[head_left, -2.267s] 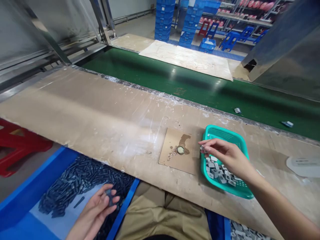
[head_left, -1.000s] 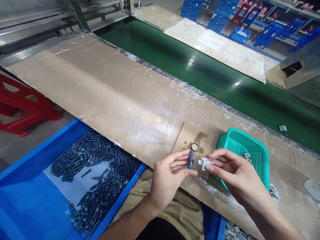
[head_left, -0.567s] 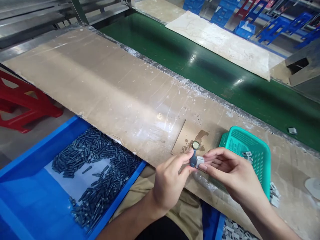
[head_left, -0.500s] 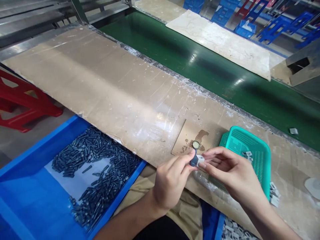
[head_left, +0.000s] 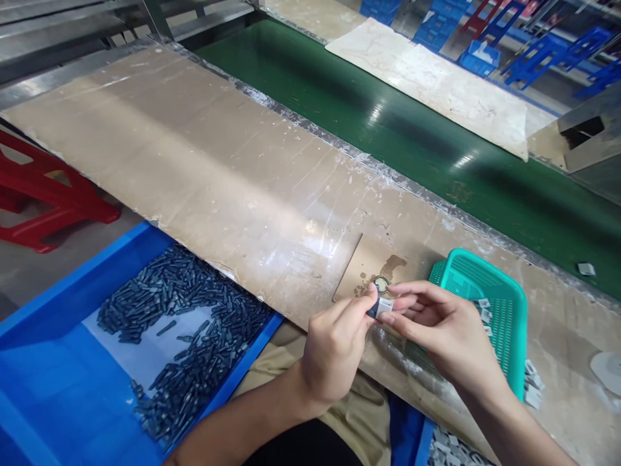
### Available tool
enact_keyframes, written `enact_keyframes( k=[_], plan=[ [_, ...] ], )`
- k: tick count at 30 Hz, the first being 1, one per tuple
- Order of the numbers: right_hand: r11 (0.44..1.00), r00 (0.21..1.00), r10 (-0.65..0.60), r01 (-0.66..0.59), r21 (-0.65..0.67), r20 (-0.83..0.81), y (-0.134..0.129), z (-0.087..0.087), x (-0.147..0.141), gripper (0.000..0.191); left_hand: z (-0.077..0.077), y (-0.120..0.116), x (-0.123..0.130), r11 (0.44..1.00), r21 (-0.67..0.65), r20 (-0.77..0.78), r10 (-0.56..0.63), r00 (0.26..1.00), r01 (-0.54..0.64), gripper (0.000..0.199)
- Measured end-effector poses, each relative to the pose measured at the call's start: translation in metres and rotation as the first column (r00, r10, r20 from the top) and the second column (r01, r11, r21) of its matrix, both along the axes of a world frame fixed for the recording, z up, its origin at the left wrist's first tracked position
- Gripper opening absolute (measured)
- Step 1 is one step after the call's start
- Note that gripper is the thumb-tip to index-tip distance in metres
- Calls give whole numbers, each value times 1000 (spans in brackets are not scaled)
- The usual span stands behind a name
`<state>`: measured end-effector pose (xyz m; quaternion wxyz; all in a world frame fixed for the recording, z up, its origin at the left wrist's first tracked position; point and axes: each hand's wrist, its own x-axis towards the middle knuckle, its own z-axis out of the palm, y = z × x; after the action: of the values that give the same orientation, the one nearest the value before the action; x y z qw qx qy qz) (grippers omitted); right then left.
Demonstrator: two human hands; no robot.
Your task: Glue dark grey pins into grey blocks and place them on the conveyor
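My left hand (head_left: pixel 337 346) pinches a small dark plastic piece (head_left: pixel 372 310) between thumb and fingertips, which cover most of it. Against this piece sits a small pale grey plastic block (head_left: pixel 385 308), gripped by the thumb and fingers of my right hand (head_left: pixel 439 327). Whether the two parts are joined, I cannot tell. Just beyond my fingertips is a round cap-like thing (head_left: pixel 381 283) with a dark rim and pale inside, partly hidden by my hands. It appears over a stained cardboard square (head_left: pixel 353 268) on the bench.
A green basket (head_left: pixel 519 317) with several pale pieces stands right of my hands; more lie beside it. Lower left, a blue tray (head_left: pixel 53 382) holds many dark pieces. A bin of pale pieces (head_left: pixel 453 450) is below the bench. A green belt (head_left: pixel 310 90) runs behind, carrying a pale piece (head_left: pixel 585 268).
My hands have drawn slightly closer together and the dark piece is now more covered by my fingers. The pale piece on the green belt has shifted a little to the right.
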<state>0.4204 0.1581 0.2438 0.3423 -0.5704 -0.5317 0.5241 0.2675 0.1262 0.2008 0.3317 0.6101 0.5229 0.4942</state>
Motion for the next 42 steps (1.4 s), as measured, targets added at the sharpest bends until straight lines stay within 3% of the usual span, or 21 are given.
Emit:
enact_keyframes(
  k=[7,11,13,19,23,27,32,34,37,40,42],
  plan=[
    [999,997,-28,25,34,72,4,8,3,39,4,10,3,995,-95,328,23,945,8,37],
    [1000,1000,7,-6,-28,15,3,-2,9,45,9,15,-2,976,-200,533,33,846,87,25],
    [998,999,42,-43,-38,-25,1,-9,10,39,11,16,-4,957,-250,605,35,795,148,18],
    [992,985,32,-11,122,-171,-12,-23,-1,46,20,14,-4,935,-248,695,-10,719,253,17],
    [978,950,0,66,199,-313,-21,-33,-13,46,30,10,-4,942,-213,640,-68,766,261,18],
    [936,957,-50,144,322,-284,-29,-44,-17,55,40,4,-5,988,-53,497,-99,862,144,29],
    [928,963,-112,190,320,-246,-34,-48,-23,59,43,2,-5,996,16,438,-82,895,84,28],
    [918,949,-132,226,326,-287,-34,-46,-29,54,43,4,-5,998,11,423,-67,904,68,23],
    [914,900,-28,199,353,-435,-29,-39,-32,34,41,6,-8,992,-51,391,-85,916,114,22],
    [919,953,-59,169,356,-298,-14,-26,-10,21,33,1,-25,976,-168,304,-84,949,140,36],
    [911,972,-219,233,341,-79,6,-15,21,22,21,-7,-49,971,-233,192,98,976,-52,37]
  ],
)
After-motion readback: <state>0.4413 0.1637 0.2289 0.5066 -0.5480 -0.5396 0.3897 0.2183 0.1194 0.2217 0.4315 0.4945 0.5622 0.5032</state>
